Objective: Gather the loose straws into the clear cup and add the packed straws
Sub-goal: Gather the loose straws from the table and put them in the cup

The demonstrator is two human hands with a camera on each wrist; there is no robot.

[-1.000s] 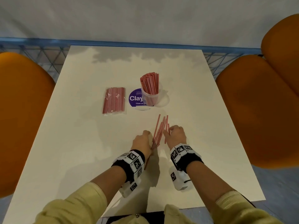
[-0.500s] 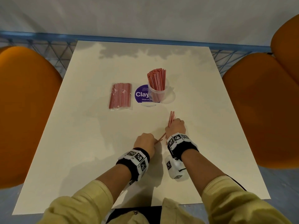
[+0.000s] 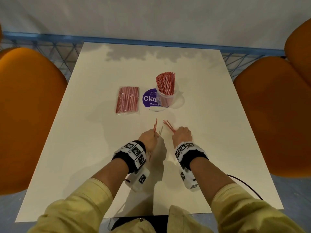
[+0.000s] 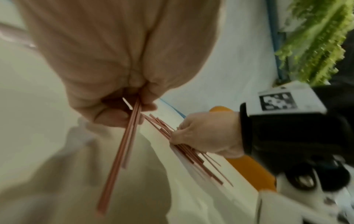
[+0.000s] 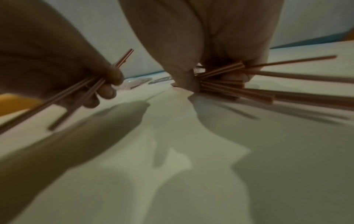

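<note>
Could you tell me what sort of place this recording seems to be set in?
Probably a café or office pantry seating area: a white rectangular table flanked by orange upholstered chairs, a clear plastic cup of red-striped straws, and a round purple "Clean as you" sticker.

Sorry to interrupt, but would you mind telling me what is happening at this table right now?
A person is collecting loose red straws off the white table. The left hand grips a few straws, and the right hand holds a fanned bunch low against the table. The clear cup farther back already stands full of straws, and the packed straws lie untouched to its left.
</note>
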